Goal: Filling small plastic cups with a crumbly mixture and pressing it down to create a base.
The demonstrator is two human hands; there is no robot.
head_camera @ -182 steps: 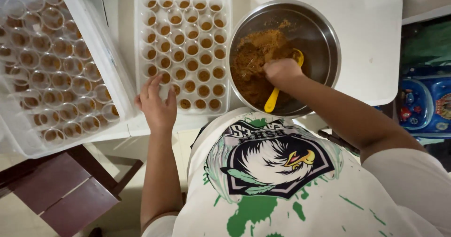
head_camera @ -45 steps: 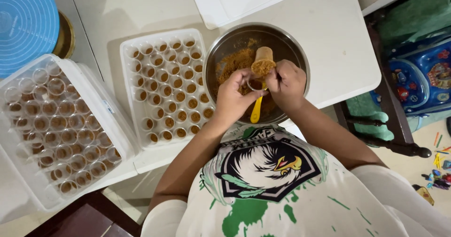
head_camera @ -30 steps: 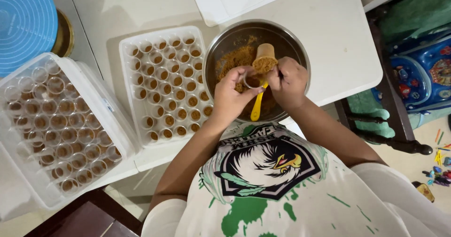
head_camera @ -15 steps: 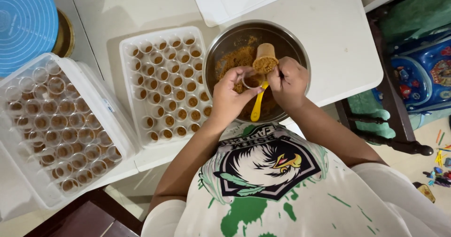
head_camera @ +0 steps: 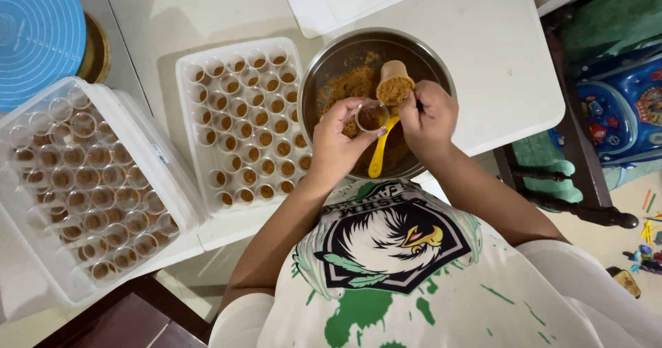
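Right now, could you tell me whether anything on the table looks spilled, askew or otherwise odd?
Nothing stands out. The brown mix stays inside the metal bowl. The left hand holds a small clear cup over it, and the right hand holds a yellow scoop. The cups in the white tray sit in even rows.

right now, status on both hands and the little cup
Left hand holds small clear cup over steel bowl. Right hand holds yellow scoop, heaped with brown crumbs, beside cup. Nothing between them.
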